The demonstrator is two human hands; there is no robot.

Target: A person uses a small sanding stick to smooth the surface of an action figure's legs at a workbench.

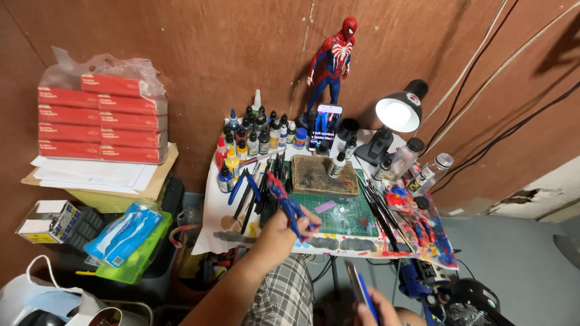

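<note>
My left hand [281,231] holds a small red and blue figure [285,199] above the front left of a little work table [212,223]. Its fingers are closed around the figure's legs. My right hand [376,310] is low at the bottom edge, closed on a thin blue-handled tool [361,291] that points up and left. A green cutting mat [353,216] lies on the table just beyond my left hand.
Many small paint bottles [254,136] stand at the table's back left, with pliers and brushes [248,187] in front. A tall red and blue figure [331,63], a phone [325,127] and a lit desk lamp [396,115] stand behind. Red boxes [99,118] are stacked at left.
</note>
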